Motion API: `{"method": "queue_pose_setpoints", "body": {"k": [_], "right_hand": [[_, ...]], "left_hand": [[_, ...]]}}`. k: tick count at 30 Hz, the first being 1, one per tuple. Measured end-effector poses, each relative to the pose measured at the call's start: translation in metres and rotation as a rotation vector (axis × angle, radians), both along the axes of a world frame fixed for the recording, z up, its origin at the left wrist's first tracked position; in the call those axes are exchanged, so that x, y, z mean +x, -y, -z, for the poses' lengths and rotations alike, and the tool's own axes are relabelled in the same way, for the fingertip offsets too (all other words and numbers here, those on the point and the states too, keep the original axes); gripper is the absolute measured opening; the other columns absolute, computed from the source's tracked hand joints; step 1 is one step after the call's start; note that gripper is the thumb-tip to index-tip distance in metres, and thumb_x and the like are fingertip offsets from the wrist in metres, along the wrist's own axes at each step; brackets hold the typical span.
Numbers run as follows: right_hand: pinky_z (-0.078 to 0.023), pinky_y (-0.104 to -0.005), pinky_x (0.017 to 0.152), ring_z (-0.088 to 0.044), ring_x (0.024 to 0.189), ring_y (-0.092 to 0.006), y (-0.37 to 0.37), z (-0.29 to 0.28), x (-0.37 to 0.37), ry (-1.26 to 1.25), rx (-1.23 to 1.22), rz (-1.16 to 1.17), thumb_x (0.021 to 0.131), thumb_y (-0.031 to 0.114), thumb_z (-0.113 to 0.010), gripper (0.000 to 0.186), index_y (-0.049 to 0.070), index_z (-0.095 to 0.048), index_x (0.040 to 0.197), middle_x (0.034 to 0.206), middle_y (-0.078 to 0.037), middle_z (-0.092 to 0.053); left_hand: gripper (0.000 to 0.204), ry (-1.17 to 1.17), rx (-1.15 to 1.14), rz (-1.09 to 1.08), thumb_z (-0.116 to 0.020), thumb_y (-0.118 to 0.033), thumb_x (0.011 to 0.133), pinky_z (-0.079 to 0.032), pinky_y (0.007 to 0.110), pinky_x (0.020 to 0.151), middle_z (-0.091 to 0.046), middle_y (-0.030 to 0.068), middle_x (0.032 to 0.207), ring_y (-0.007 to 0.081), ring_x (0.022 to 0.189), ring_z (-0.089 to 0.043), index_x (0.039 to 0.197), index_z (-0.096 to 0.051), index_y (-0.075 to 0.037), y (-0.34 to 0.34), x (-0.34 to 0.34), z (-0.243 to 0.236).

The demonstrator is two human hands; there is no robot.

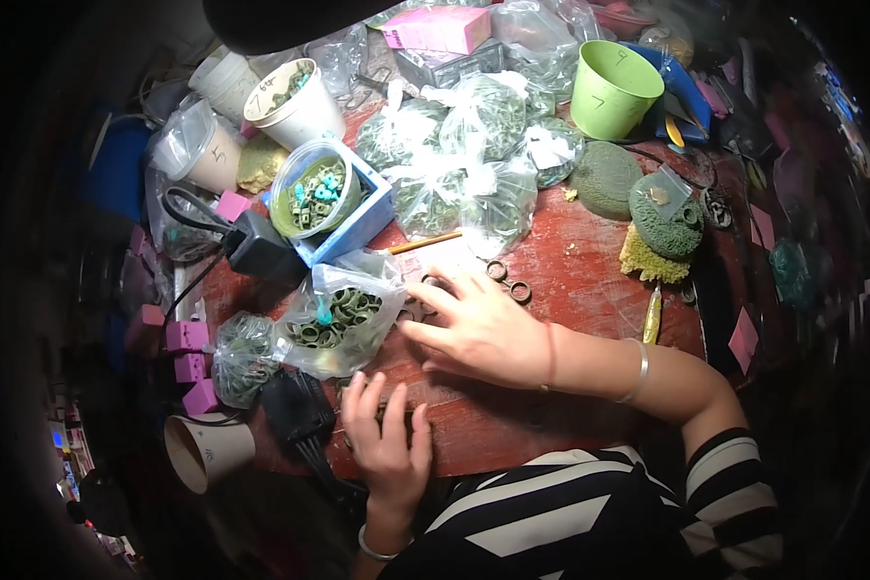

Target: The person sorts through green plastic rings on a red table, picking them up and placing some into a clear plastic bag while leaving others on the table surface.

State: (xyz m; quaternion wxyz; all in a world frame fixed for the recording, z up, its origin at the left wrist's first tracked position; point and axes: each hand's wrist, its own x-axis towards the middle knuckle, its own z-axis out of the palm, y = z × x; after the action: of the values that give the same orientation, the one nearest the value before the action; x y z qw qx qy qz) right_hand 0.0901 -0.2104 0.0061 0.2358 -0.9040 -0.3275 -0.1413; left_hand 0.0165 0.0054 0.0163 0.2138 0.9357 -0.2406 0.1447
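My right hand (488, 333) reaches over the red table with its fingers stretched out and apart, close to several small dark rings (520, 292). Some rings lie partly under its fingertips, and I cannot make out whether it touches them. Left of those fingertips is an open clear plastic bag (362, 356) holding many green-grey rings (336, 319) and a small turquoise piece. Near the table's front edge, my left hand (387, 440) rests with fingers spread. A few small pieces show beneath its fingers, partly hidden.
A clear tub (321, 191) of rings tilts in a blue box (362, 227). Tied bags (464, 126) crowd the back, beside a green bucket (617, 92). Round green pads (665, 217) and a yellow-handled tool (653, 314) lie right. A black power adapter (300, 411) and cable sit left.
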Motion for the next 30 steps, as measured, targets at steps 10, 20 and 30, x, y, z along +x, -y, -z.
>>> {"method": "queue_pose_setpoints", "body": {"k": [10,20,30], "right_hand": [[-0.044,-0.0408,0.101,-0.053,0.123,-0.0294,0.024,0.011,-0.022,0.024,-0.19,0.061,0.088,0.021,-0.057,0.04,0.004,-0.059,0.125,0.132,-0.015,-0.056],[-0.045,-0.0415,0.096,-0.056,0.116,-0.0306,0.076,-0.02,-0.051,-0.123,0.002,0.258,0.085,0.016,-0.071,0.035,0.004,-0.061,0.116,0.117,-0.013,-0.059],[-0.049,-0.0402,0.09,-0.061,0.101,-0.0302,0.088,-0.01,-0.049,-0.103,0.26,0.33,0.084,0.008,-0.072,0.031,0.001,-0.063,0.113,0.106,-0.012,-0.062]], "left_hand": [[0.032,-0.026,0.006,0.018,-0.066,-0.002,0.089,-0.034,0.06,0.113,-0.058,0.0207,0.127,0.0427,0.128,-0.051,0.121,-0.063,0.003,0.013,0.014,0.024],[0.035,-0.15,-0.156,0.173,-0.068,0.002,0.089,-0.051,0.042,0.095,-0.06,0.02,0.121,0.0362,0.108,-0.062,0.123,-0.061,0.003,0.072,0.055,-0.004],[0.015,-0.081,-0.114,0.163,-0.07,-0.001,0.084,-0.05,0.044,0.085,-0.061,0.0178,0.104,0.0365,0.095,-0.061,0.097,-0.064,0.0,0.098,0.096,0.015]]}}
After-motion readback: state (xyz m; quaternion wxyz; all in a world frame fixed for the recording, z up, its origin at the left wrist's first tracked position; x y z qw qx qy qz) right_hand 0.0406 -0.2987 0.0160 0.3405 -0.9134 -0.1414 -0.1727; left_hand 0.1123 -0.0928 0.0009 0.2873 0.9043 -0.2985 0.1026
